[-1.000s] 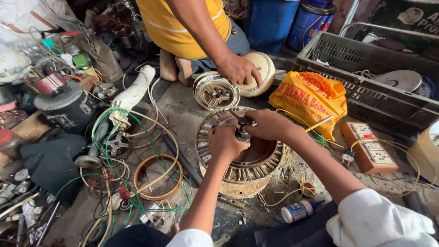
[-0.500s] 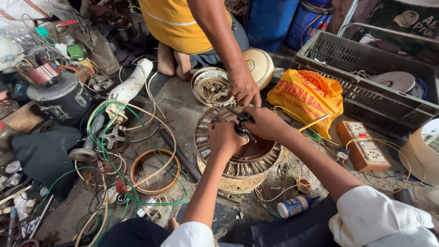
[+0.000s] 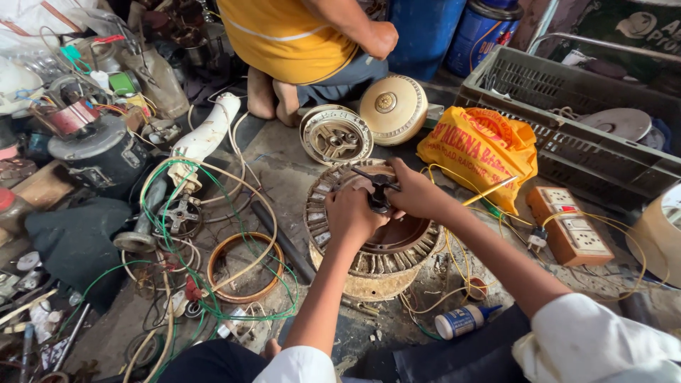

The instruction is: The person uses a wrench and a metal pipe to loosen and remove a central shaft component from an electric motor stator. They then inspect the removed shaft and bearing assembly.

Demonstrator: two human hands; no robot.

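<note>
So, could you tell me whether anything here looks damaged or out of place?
The round motor part under both hands looks rusty and chipped along its lower rim. Green wire lies tangled loosely across the floor, and a small white bottle lies on its side.

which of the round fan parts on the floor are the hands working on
The large slotted motor ring nearest the wearer, under both hands; the cream dome cover and open metal cover lie untouched beyond.

Both hands met close together at the centre

The left hand (image 3: 349,213) was curled, knuckles up, forearm reaching straight forward. The right hand (image 3: 413,191) came in from the right side, fingers bent inward and touching the left hand; both arms were bare under white sleeves.
</note>
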